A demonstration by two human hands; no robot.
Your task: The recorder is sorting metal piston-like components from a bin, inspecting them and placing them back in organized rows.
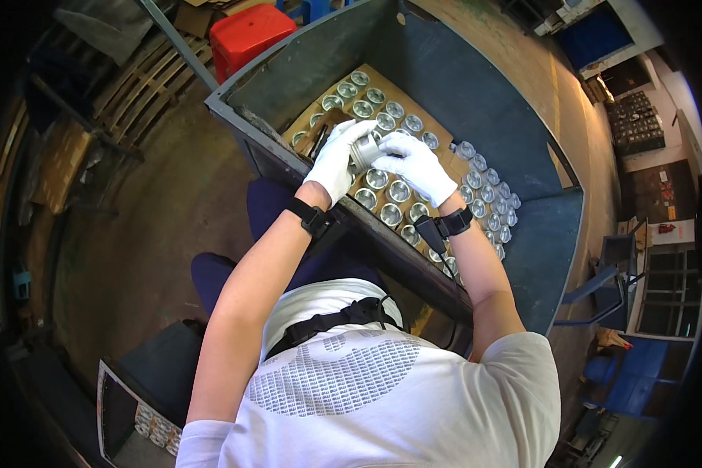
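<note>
Between my two white-gloved hands is a silver metal piston [366, 151], held up over the near edge of a grey metal bin. My left hand [337, 161] grips its left side, fingers wrapped round it. On the other side, my right hand [416, 165] closes on the piston with bent fingers. Beneath them, rows of similar pistons [398, 191] stand on a brown cardboard sheet [339, 87]. More pistons [488, 193] are grouped at the bin's right end, lower than the sheet. A dark brown item beside my left hand is partly covered and hard to make out.
The grey bin's walls [476, 86] rise around the pistons, and its near rim [269, 144] runs close to my legs. A red plastic stool [251, 35] stands behind the bin's left corner. Wooden pallets [152, 90] lie at the left. A cable hangs from my right wrist strap.
</note>
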